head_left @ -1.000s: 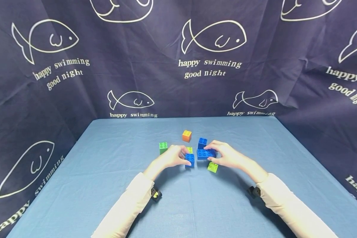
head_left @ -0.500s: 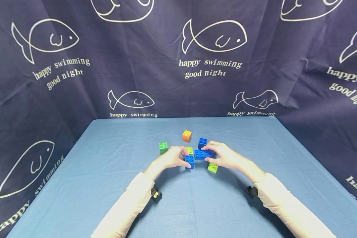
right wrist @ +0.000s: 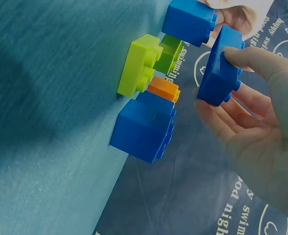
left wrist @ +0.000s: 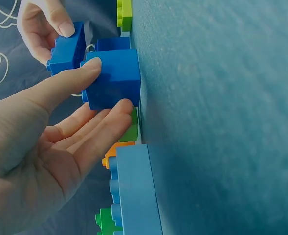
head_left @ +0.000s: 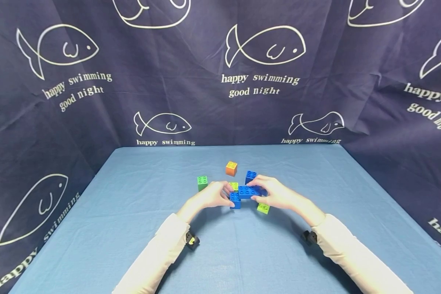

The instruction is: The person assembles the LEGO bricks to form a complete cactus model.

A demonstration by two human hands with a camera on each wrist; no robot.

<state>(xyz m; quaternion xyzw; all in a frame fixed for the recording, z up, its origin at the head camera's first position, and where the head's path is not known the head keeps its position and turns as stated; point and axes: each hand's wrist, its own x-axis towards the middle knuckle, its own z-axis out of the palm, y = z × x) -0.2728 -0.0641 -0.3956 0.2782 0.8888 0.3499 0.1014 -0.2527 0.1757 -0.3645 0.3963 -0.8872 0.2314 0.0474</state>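
Near the middle of the desk [head_left: 220, 257], seen from the head, a square blue brick [head_left: 235, 201] is pinched by the left hand [head_left: 214, 194], and a long blue brick [head_left: 247, 192] is held close beside it by the right hand [head_left: 275, 192]; whether the two touch cannot be told. Toward the desk's far edge, an orange brick [head_left: 231, 168] is seen, with a green brick [head_left: 202, 183] nearer the left edge and a small blue brick [head_left: 250, 177] just beyond the right hand. Toward the near edge, a lime brick [head_left: 263, 208] is partly covered by that hand.

From the left wrist, the square blue brick is shown gripped between thumb and fingers, with a light blue brick [left wrist: 136, 191] resting on the desk below that hand.

From the right wrist, a narrow grip is shown: the long blue brick is clasped between thumb and fingers, raised clear of the desk.
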